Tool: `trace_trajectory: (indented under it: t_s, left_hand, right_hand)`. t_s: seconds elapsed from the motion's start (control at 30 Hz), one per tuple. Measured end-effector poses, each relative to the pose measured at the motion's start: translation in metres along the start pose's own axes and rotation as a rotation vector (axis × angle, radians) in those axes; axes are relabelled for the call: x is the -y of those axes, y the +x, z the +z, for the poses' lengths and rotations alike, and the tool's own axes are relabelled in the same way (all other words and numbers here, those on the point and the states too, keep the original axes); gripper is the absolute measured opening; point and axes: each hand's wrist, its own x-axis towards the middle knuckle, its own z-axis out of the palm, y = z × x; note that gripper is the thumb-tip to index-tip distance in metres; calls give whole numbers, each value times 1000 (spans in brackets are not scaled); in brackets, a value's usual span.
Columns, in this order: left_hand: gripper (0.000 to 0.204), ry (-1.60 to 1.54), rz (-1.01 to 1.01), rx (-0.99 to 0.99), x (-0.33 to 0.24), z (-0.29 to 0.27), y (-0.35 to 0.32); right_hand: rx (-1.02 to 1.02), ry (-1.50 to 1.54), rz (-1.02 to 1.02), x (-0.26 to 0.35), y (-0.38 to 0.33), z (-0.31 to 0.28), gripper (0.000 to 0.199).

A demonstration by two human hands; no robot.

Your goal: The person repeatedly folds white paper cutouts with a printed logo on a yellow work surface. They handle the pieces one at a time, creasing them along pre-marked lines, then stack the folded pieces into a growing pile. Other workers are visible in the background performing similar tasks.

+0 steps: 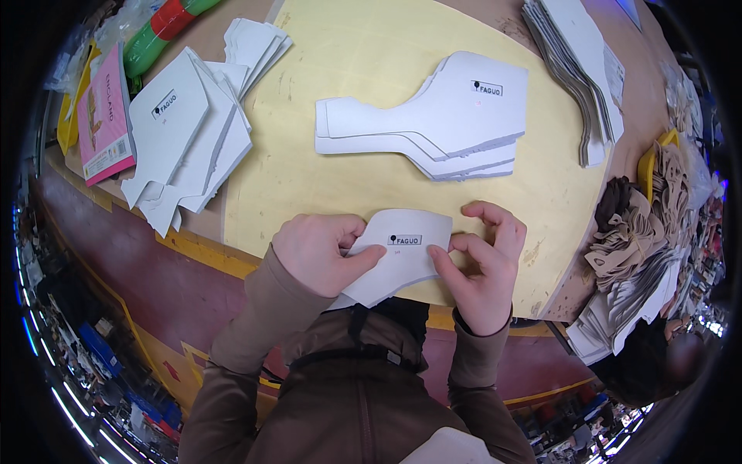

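Note:
At the near edge of the table I hold a white cut piece [410,263], flat and curved, with a small dark-framed printed label on its upper face. My left hand [313,251] pinches its left side, thumb on top and fingers partly hidden underneath. At the right edge my right hand [487,263] grips it between thumb and bent fingers, the other fingers raised. Just beyond lies a small fanned stack of like white pieces [440,116], each with a broad end and a narrow tail. The top one bears the same kind of label.
More white pieces [174,127] overlap at the left, beside a pink booklet [106,116] and a green bottle [147,50] with a red band. A tall stack of white pieces [583,69] stands far right. Brown cut parts [634,240] heap near a yellow bin [648,166]. Another person [653,359] is at lower right.

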Motion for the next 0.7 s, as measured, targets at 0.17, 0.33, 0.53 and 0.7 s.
trace_trajectory:
  t_s: [0.17,0.33,0.53,0.7]
  left_hand:
    - [30,63,6,-15,1,2,0]
    - [29,88,16,-24,1,3,-1]
    - [28,87,45,-53,1,5,-1]
    - [28,71,40,-48,1,5,-1]
  right_hand:
    - [3,-16,-5,0,0,0,17]
    - [5,-35,-9,1,1,1,18]
    - [0,-45,10,5,1,2,20]
    - [-5,-37,21,5,1,3,20]
